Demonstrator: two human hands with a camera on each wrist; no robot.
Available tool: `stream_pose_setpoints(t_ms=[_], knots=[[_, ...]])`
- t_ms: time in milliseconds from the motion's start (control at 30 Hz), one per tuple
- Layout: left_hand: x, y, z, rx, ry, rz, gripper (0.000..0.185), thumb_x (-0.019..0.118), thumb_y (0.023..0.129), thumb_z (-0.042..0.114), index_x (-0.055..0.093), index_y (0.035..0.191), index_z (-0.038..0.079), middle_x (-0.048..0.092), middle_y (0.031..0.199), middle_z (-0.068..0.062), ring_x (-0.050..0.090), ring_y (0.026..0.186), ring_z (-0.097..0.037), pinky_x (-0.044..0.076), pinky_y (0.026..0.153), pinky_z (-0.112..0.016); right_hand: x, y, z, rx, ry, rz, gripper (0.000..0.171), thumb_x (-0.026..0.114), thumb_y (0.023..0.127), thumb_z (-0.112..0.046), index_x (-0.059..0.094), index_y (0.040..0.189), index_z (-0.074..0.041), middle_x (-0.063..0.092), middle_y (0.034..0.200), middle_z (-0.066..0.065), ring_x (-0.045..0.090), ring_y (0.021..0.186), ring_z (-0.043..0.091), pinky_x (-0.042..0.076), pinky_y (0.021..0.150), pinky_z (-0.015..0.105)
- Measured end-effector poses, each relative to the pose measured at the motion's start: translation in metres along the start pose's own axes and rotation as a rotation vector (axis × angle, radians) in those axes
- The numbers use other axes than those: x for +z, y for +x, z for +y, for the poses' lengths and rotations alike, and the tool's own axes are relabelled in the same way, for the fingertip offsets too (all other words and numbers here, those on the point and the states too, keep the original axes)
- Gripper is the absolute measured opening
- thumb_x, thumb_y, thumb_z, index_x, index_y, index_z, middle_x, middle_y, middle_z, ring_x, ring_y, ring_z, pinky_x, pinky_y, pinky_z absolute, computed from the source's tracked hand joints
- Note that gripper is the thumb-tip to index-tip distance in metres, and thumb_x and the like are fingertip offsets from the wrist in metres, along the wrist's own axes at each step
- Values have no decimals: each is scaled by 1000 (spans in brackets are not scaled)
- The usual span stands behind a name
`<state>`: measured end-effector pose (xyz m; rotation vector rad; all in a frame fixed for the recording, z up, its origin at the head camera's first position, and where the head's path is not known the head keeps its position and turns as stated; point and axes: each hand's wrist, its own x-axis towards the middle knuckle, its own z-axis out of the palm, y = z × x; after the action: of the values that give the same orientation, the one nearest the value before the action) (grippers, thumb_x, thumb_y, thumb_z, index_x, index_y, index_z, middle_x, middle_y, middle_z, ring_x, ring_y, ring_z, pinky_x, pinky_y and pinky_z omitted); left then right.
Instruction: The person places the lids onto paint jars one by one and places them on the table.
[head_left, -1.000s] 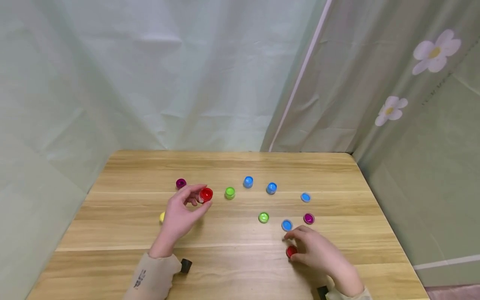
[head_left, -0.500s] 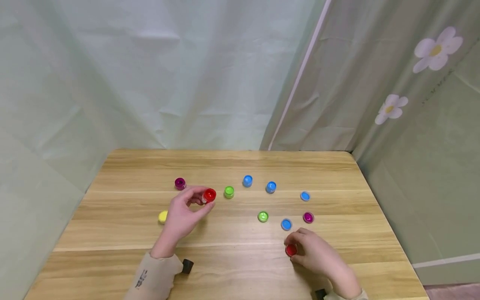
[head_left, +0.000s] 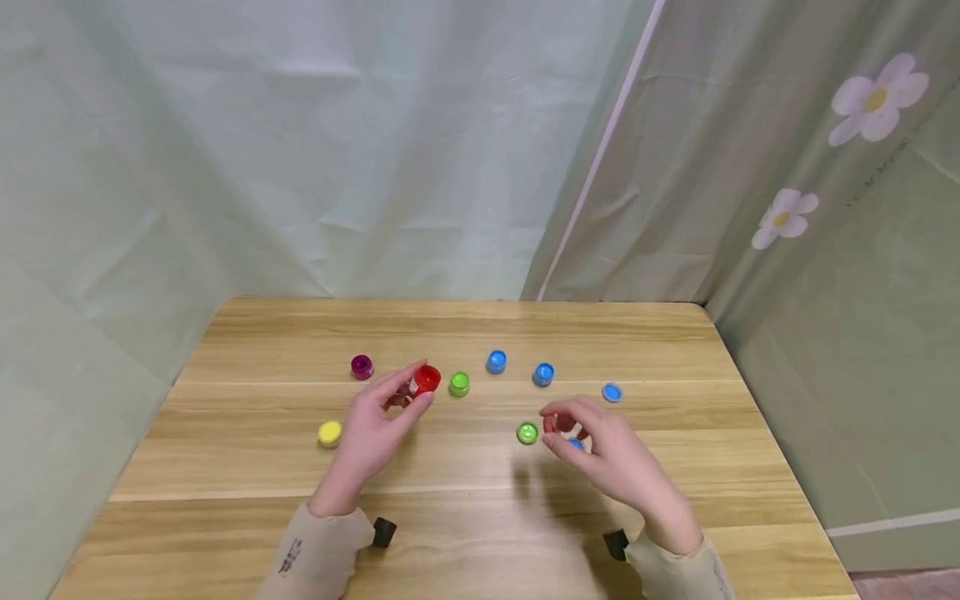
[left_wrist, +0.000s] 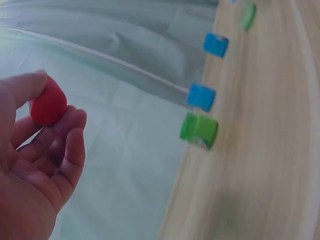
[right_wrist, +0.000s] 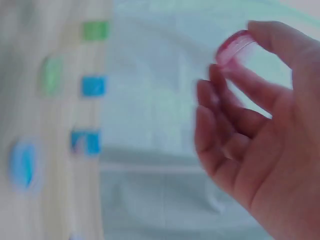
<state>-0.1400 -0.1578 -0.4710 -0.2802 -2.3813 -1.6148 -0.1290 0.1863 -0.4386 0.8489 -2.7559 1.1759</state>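
We see left hand [head_left: 372,429] pinching red jar [head_left: 425,380] by its sides above table [head_left: 450,550], mouth uncovered; grip likely keeps opening free. Right hand [head_left: 611,450] pinches red lid [right_wrist: 234,49] by rim, also aloft, near green lid [head_left: 527,433]; we judge edge hold leaves faces clear.

Betw. your L hand [head_left: 375,427] and R hand [head_left: 617,450] you've room to pass, esp. over the front-ctr of the light wood-grain desk [head_left: 465,525]. Obstacles: small round green pot [head_left: 460,385] just R of L hand, flat round green lid [head_left: 527,433] just L of R hand, two small round blue pots [head_left: 543,376] farther back, then the pale green fabric curtain [head_left: 420,167].
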Motion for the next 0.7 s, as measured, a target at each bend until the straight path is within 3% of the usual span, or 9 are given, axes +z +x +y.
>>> stream_pose_setpoints(t_ms=[233, 400, 700], knots=[[13, 4, 20, -24, -144, 40, 48, 87, 91, 8, 69, 135, 5, 75, 112, -5, 67, 94, -18, 55, 80, -23, 5, 37, -32, -76, 273, 233, 29, 83, 93, -8, 67, 116, -16, 73, 108, -8, 65, 100, 17, 55, 83, 35], [17, 4, 31, -1, -171, 31, 41, 88, 90, 7, 74, 128, 8, 75, 106, -1, 66, 91, -20, 56, 79, -27, 14, 52, -47, -129, 409, 320, 42, 78, 94, 1, 69, 133, -9, 74, 119, 3, 65, 103, 22, 55, 84, 33], [18, 0, 36, 13, -147, 12, 43, 86, 93, 11, 73, 134, 12, 74, 110, 3, 64, 93, -21, 55, 79, -27, 21, 57, -53, 25, 419, 345, 35, 82, 96, -10, 75, 131, -10, 69, 118, 0, 62, 103, 22, 52, 81, 29]])
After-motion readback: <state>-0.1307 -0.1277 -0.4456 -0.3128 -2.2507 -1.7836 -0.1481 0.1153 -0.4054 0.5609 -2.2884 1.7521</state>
